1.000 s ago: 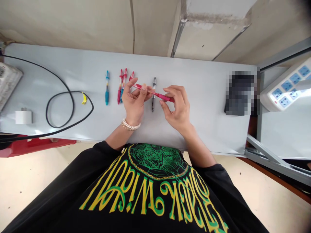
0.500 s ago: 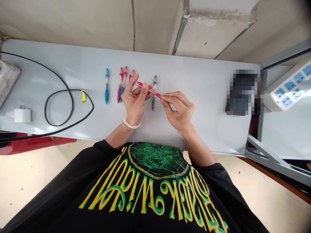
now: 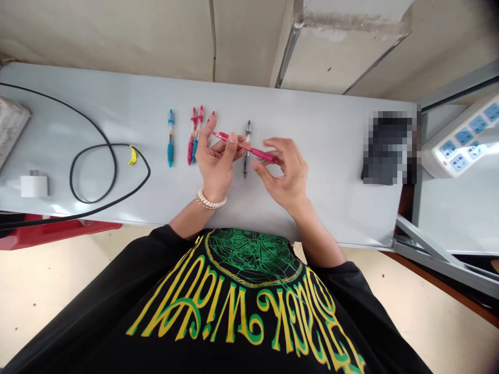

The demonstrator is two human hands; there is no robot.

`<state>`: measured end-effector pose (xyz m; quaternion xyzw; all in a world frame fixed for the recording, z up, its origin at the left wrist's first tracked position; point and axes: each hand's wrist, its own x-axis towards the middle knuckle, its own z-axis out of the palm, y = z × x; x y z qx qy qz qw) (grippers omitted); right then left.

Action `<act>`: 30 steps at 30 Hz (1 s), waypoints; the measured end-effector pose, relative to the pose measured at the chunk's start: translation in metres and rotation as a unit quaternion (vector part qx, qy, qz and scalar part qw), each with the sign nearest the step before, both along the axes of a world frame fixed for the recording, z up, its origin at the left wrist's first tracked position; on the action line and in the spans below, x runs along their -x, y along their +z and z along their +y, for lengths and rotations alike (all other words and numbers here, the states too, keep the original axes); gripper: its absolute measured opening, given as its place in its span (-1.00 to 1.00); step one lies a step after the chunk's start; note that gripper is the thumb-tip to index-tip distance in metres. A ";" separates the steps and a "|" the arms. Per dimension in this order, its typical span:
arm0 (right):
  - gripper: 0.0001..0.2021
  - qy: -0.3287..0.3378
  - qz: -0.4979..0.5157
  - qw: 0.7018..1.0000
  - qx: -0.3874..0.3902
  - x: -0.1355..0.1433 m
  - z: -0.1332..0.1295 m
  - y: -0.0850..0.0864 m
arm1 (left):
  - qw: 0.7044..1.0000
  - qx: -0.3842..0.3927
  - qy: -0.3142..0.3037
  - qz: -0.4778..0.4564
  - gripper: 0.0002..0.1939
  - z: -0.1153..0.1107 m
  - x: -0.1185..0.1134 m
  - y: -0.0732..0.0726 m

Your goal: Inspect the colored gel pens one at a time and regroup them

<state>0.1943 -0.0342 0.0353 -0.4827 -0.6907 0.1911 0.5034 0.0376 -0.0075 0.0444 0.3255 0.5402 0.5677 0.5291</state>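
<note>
A pink click pen [image 3: 262,154] is pinched between the thumb and fingers of my left hand [image 3: 217,158], above the table. It slants down to the right. Its pink grip end reaches into my right hand [image 3: 286,169], whose thumb and index finger stand apart around it; whether another finger touches the pen I cannot tell. Beneath the held pen lies a black-and-clear pen [image 3: 248,136] on the table, partly covered. Left of my left hand are pink pens [image 3: 192,137] and a blue pen [image 3: 195,150], close together. Farther left lies another blue pen [image 3: 170,139].
A black cable [image 3: 113,156] with a yellow tag loops over the left of the grey table [image 3: 331,208]. A white charger plug [image 3: 34,185] sits near its left end. At the right are a pixelated dark object [image 3: 384,150] and a white power strip [image 3: 460,140].
My right thumb and fingers have come apart and no longer pinch the pen's right end, so its pink grip now shows. My left hand has kept its hold.
</note>
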 end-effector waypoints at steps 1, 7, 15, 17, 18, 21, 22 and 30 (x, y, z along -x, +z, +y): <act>-0.74 0.008 -0.008 1.000 -0.017 -0.001 0.001 0.001 | 1.000 0.008 0.005 0.005 -0.32 0.001 0.000 0.000; -0.81 0.008 -0.027 0.999 -0.032 -0.007 0.003 0.005 | 0.998 -0.023 0.013 -0.049 -0.50 0.003 0.000 0.000; -0.78 0.007 -0.009 1.000 -0.006 -0.009 0.001 0.006 | 0.999 -0.014 0.011 -0.039 -0.56 0.002 0.000 0.000; -0.80 0.010 -0.018 1.000 0.002 -0.009 0.001 0.006 | 0.999 0.000 0.012 -0.041 -0.46 0.003 0.001 -0.001; -0.80 0.008 -0.020 1.000 0.007 -0.009 0.000 0.006 | 0.999 0.001 0.015 -0.048 -0.42 0.003 0.001 -0.001; -0.78 0.000 -0.017 1.000 0.006 -0.010 0.000 0.007 | 0.998 -0.006 0.023 -0.066 -0.43 0.003 0.001 -0.001; -0.78 0.007 -0.019 1.000 0.001 -0.010 0.000 0.007 | 0.998 -0.007 0.025 -0.063 -0.46 0.003 0.001 -0.001; -0.81 0.028 -0.017 0.999 0.005 -0.011 0.000 0.008 | 0.998 -0.005 0.021 -0.055 -0.52 0.003 0.000 0.001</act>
